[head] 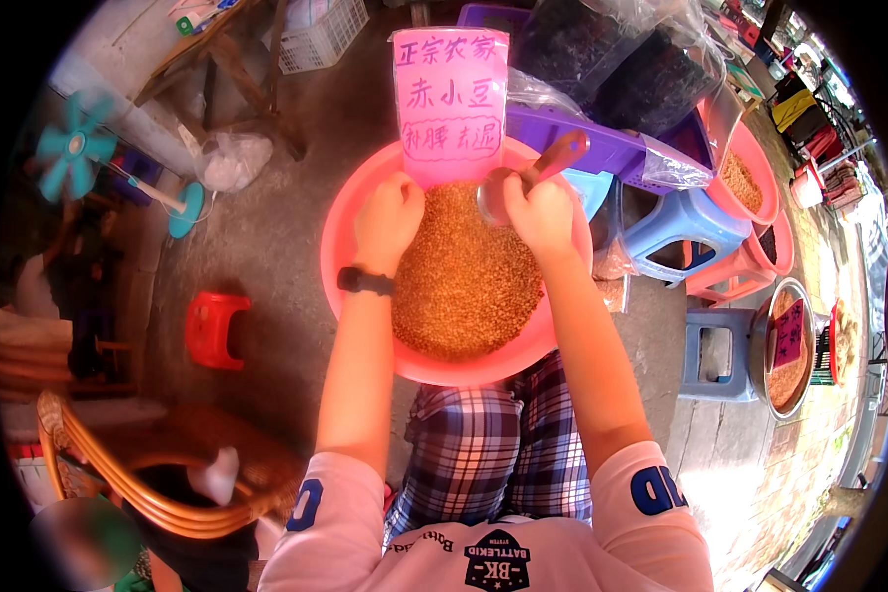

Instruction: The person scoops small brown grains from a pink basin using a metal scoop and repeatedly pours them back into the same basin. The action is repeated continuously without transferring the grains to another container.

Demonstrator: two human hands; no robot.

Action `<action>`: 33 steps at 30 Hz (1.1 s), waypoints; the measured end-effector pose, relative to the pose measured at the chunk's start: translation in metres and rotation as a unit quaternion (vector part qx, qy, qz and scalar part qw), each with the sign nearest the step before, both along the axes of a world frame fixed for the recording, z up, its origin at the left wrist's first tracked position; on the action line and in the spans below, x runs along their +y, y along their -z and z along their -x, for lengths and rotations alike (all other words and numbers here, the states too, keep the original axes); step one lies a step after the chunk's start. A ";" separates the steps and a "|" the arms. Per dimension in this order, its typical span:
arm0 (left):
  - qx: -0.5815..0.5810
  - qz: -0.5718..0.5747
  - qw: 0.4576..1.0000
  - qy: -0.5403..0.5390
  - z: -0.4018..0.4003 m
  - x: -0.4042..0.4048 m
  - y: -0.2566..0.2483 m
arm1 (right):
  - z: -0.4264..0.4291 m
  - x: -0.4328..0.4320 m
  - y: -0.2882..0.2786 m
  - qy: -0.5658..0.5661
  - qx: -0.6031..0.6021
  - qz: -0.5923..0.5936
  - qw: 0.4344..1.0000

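A pink plastic basin stands before my knees, holding a heap of small reddish-brown beans. My right hand grips a metal scoop over the far right part of the heap, its handle pointing up and away to the right. Over the basin's left side, my left hand is curled into a fist; whatever may be inside it is hidden. A dark band circles the left wrist. Behind the beans, a pink sign with handwriting stands upright in a clear sleeve at the basin's far side.
Right of the basin are a purple crate, blue stools and more basins of grains. A red stool and a teal fan stand left. Near a rattan chair, a person is partly visible at lower left.
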State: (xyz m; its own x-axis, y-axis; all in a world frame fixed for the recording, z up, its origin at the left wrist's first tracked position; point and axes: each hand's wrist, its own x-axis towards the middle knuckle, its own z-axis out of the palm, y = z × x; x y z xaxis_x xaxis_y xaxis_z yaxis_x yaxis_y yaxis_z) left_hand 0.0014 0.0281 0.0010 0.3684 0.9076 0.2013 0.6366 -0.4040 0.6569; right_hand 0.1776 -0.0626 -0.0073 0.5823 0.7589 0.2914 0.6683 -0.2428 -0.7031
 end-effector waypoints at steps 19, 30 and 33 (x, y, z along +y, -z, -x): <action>0.167 0.119 0.978 0.038 0.015 0.011 0.024 | -0.005 0.007 0.028 -0.118 -0.023 0.059 0.991; 0.245 0.069 0.967 0.008 -0.010 -0.038 0.022 | -0.013 0.006 0.021 -0.175 -0.132 0.028 0.975; 0.262 0.095 0.960 0.005 -0.016 -0.049 0.022 | -0.018 0.007 0.019 -0.207 -0.101 0.040 0.972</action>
